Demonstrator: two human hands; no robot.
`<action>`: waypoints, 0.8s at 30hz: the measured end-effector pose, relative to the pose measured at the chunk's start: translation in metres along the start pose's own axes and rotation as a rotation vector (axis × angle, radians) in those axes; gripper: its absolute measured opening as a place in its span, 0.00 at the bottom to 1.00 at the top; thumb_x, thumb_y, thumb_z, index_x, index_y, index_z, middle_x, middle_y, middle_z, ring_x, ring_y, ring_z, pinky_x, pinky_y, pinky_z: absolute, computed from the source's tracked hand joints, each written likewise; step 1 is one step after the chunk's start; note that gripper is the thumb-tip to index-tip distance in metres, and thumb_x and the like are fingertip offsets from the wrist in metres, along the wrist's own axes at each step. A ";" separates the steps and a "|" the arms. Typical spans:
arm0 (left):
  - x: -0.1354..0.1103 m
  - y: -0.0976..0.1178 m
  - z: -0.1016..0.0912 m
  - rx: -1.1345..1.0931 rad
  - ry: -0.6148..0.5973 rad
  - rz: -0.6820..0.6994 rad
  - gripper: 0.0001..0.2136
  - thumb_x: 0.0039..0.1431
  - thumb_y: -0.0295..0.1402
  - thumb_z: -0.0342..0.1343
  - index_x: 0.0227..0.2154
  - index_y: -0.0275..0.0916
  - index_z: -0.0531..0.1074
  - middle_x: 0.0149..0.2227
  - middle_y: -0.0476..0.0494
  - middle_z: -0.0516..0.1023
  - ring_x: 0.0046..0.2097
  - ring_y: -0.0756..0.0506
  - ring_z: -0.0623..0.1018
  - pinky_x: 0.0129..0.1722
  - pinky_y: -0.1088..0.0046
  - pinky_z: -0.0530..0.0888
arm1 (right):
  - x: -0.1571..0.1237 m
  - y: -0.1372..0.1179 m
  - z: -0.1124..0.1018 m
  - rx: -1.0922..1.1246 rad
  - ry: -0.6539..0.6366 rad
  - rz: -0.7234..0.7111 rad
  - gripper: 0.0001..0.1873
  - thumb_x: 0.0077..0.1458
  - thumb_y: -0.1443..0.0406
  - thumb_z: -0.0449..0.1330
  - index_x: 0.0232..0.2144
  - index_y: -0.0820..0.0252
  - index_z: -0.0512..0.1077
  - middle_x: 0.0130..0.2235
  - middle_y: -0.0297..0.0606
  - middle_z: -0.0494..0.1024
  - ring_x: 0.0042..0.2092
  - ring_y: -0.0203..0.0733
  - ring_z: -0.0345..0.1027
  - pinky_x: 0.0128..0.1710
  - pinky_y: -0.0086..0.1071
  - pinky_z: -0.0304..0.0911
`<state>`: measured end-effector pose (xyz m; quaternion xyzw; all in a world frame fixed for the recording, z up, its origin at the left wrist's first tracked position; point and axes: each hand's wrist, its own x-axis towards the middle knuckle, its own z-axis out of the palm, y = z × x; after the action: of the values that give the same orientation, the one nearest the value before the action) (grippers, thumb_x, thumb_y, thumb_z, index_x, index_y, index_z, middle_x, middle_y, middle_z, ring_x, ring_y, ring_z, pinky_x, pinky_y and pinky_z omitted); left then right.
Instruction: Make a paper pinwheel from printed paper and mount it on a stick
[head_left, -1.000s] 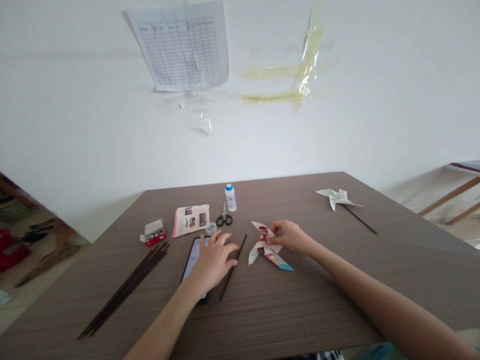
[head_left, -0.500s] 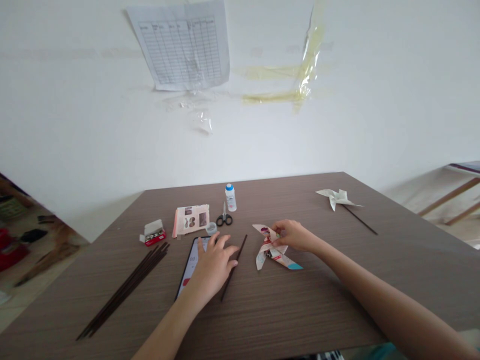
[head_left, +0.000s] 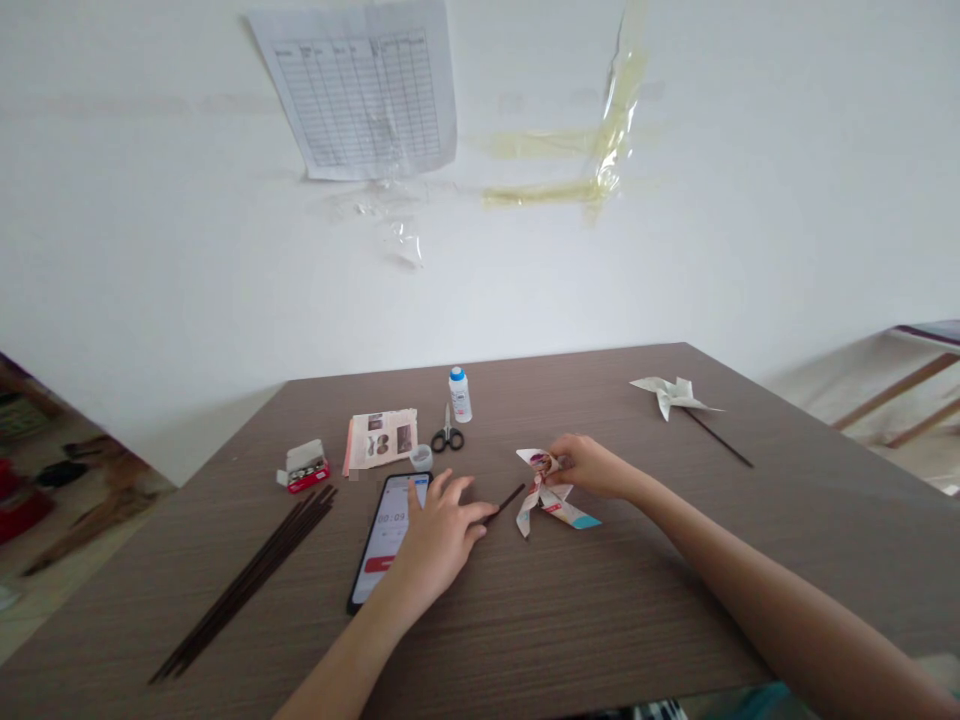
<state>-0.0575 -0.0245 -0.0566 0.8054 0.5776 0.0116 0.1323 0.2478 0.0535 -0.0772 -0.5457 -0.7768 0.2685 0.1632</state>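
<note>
My right hand (head_left: 589,465) pinches a pinwheel (head_left: 531,500) folded from printed paper, just above the table. Between the thumb and forefinger of my left hand (head_left: 442,525) is a thin dark brown stick (head_left: 511,500), its far end pointing toward the pinwheel; the near part is hidden by the hand. The other fingers of that hand are spread. Partly under the left hand and wrist lies a phone (head_left: 373,545) with a running timer on its screen.
A bundle of brown sticks (head_left: 247,585) lies left of the phone. Behind stand a small red-and-white box (head_left: 306,468), printed paper (head_left: 379,440), a small plastic cup (head_left: 421,458), scissors (head_left: 448,438) and a glue bottle (head_left: 460,397). A white pinwheel (head_left: 675,396) on a stick rests far right.
The stick by my left hand has swung, its far end now to the right near the pinwheel. My left hand has shifted slightly right. The pinwheel has tilted a little in my right hand.
</note>
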 end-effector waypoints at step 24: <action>0.007 -0.008 0.016 -0.069 0.047 0.070 0.22 0.83 0.28 0.70 0.64 0.66 0.96 0.83 0.38 0.84 0.90 0.16 0.70 0.87 0.04 0.50 | 0.010 -0.001 0.025 0.074 -0.017 -0.009 0.03 0.63 0.65 0.82 0.35 0.56 0.93 0.35 0.35 0.90 0.41 0.46 0.80 0.42 0.34 0.62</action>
<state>-0.0598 -0.0188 -0.0750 0.8196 0.5513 0.0549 0.1458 0.2298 0.0568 -0.0967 -0.5333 -0.7703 0.3010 0.1779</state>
